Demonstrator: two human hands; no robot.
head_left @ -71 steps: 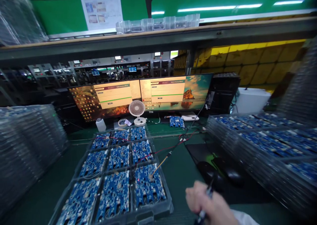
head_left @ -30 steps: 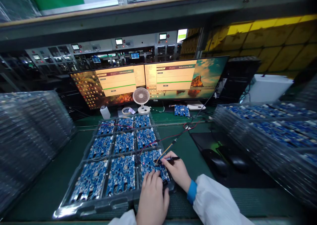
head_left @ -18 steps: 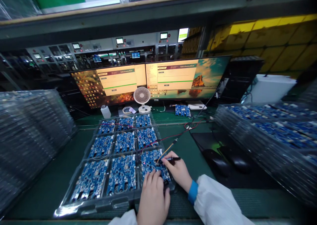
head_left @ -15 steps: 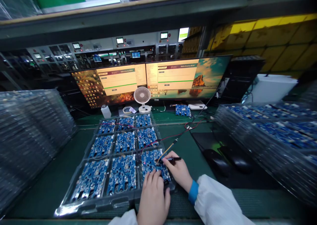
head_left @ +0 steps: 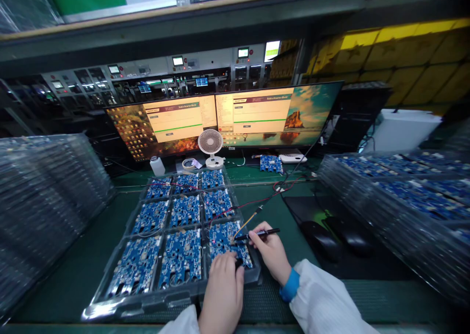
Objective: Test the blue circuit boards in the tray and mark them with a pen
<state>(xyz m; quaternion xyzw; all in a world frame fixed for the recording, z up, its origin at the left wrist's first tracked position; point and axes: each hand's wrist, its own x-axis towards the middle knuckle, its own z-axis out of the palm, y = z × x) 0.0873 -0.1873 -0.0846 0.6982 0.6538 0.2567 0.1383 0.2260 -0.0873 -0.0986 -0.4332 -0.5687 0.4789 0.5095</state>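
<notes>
Head view — black pen (head_left: 270,232) juts from right hand (head_left: 270,251).

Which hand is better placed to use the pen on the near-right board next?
Probably the right hand: it holds the pen, angled over the board. The left hand sits at the board's near edge, a dark object by its thumb.

Left of the clear plastic compartmented tray (head_left: 161,302), a hand can pass along the dark green bench mat (head_left: 88,255). Obstacles: white round desk fan (head_left: 210,142), behind the tray; thin red cable (head_left: 257,200), crossing its right edge; left hand (head_left: 222,285), across its front rim; right hand (head_left: 271,251) with slim black pen (head_left: 267,233), at its right edge.
</notes>
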